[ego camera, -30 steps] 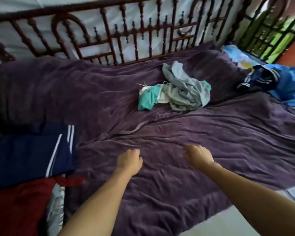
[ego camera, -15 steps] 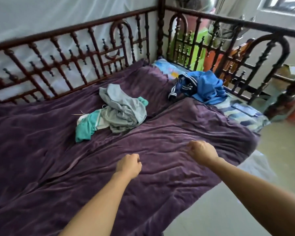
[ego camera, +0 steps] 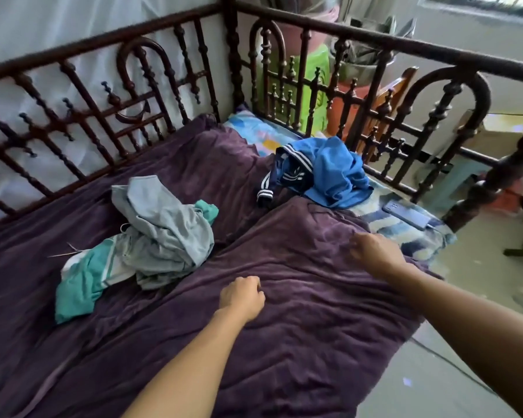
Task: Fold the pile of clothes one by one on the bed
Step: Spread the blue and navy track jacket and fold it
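A crumpled grey and teal garment [ego camera: 151, 236] lies in a heap on the purple blanket [ego camera: 299, 312] at the middle left. Farther right, near the footboard, a bright blue garment [ego camera: 335, 173] is bunched with a navy one with white stripes [ego camera: 284, 173]. My left hand [ego camera: 242, 297] hovers over the blanket in front of the grey heap, fingers curled, holding nothing. My right hand [ego camera: 375, 251] is stretched toward the blue pile, fingers loosely curled, a short way from it and holding nothing.
Dark wooden railings [ego camera: 169, 95] close the bed at the back and right end. A phone [ego camera: 405, 214] lies on the patterned blue sheet [ego camera: 390, 224] by the bed's right corner. Pale floor [ego camera: 435, 387] runs along the near right edge.
The view has swung right, and the folded navy and red clothes at the left have left the frame. My right hand has reached farther toward the blue pile; the left stays curled.
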The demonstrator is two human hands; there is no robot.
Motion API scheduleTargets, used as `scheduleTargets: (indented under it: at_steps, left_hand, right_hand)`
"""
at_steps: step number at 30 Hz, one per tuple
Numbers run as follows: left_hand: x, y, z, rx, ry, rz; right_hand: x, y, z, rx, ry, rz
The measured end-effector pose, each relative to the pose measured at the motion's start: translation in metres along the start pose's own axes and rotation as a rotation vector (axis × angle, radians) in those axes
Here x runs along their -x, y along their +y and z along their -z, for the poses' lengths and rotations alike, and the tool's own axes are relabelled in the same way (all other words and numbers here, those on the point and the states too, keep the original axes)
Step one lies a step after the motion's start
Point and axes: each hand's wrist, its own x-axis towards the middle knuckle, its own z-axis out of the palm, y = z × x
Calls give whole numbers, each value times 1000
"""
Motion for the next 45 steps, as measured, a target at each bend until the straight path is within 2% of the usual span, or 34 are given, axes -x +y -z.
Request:
scheduleTargets:
  at_steps: [6,9,15,19,21,25,30,35,38,40,45]
  left_hand:
    - [-96,50,13,9,14,50]
    - [-147,80,9,47,10,124]
    - [-222,117,-9,117,-18,227]
    - [-240,123,-24,134,-42,280]
    - [-246,121,-28,140,-54,312]
    - [-250,116,-32,158,-72,359]
    - [-235,102,-19,162,-67,421]
    - [-197,72,9,224,7,453]
    - [-166,42,21,240,54,459]
    - [-138,19,24,255,73,480]
    - [-51,-55,9,146,133,520]
  right_hand:
    - [-139,59,6,5,-21,-2]
    - [-224,82,-1,-9,-87,28]
    - [-375,99,-27,25,-130,84]
    - [-426,95,-65,84,-249,69]
    - [-435,94,-85,75,-224,93]
    - [-431,79,-95,-191,-91,89]
    - [-415,37,-34,-593,56,-13]
    - [-366,-27,40,-865,110,190]
    - [-302,-72,60,-896,76,351]
    - [-250,-98,55,-866,-4,450]
    - [-109,-148,-27,-653,-316,578]
